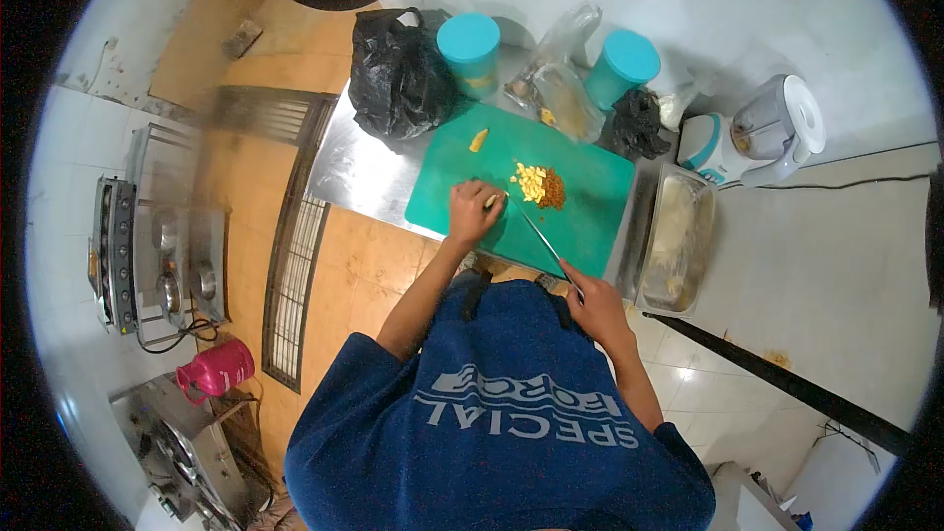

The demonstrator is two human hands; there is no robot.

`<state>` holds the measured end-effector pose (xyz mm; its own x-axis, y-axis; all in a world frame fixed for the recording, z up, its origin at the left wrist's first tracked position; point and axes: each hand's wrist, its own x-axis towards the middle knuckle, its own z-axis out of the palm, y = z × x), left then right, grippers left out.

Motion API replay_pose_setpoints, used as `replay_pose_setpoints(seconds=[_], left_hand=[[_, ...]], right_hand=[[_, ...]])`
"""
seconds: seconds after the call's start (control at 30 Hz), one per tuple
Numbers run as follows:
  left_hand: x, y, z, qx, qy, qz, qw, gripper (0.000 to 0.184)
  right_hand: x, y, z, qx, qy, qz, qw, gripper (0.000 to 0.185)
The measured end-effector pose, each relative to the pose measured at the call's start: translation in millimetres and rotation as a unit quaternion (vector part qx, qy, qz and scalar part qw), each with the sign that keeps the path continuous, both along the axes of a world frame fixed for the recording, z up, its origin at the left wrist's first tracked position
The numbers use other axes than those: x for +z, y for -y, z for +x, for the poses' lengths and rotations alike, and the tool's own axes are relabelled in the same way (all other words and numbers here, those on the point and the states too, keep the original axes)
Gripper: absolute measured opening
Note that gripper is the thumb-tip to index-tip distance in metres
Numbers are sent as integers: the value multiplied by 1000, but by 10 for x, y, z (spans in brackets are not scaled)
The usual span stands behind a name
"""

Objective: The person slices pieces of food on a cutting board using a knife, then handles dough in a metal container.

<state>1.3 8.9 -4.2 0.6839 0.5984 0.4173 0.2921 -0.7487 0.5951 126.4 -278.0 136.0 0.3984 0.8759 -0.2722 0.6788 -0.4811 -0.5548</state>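
Plainly, two hands are meeting over one green board (590, 226), which is lying on the steel surface (364, 167). The right hand (600, 313) is wrapping its grip round one knife (541, 234); the left hand (475, 213) is curling its grip over what is probably a yellow piece (490, 202), mostly hidden. One yellow strip (479, 141) is lying near the board's far left corner. Two heaps, yellow cubes (530, 182) and brown bits (553, 192), are touching mid-board, too fine for counting. Two teal-lidded tubs (467, 64) are standing along the surface's far edge; orange floor (344, 261) is showing past its left edge.
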Motion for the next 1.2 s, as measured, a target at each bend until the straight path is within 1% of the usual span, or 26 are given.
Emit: replay_pose_setpoints(seconds=[0.1,0.17,0.3,0.37,0.6,0.67,0.8,0.87,0.97,1.0,1.07,1.2], left_hand=[[0,7,-8,-1,-8,1,1000,10],[0,3,-15,1,-7,-5,1000,11],[21,4,-21,-1,-10,-7,1000,11],[40,11,-25,-8,5,-14,1000,10],[70,28,-34,-2,-5,-31,999,11],[49,19,-33,-7,7,-25,1000,11],[-2,-3,-59,-16,-5,-32,999,13],[-13,-11,-60,-16,-9,-39,999,14],[-25,-62,-78,-44,6,-39,998,14],[60,-39,-86,-45,8,-39,998,14],[317,36,-126,0,-15,31,999,14],[102,33,-238,-11,-54,27,998,14]], right_hand=[[-31,-45,-15,-14,0,-1,1000,52],[-115,-121,-35,-24,-20,30,999,53],[-164,-284,-68,-40,-48,17,998,51],[-298,-312,-85,-43,-47,61,996,53],[-351,-361,-99,-41,-84,53,994,54],[-362,-343,-91,-41,-88,54,994,54],[-261,-256,-42,-31,-96,60,993,54],[-184,-181,0,-20,-67,17,997,53],[-118,-71,51,-11,-43,-13,999,53],[-92,-52,51,-12,-41,-13,999,53],[-57,-27,50,-21,-38,22,999,53],[-200,-21,28,-37,-59,51,996,52]])
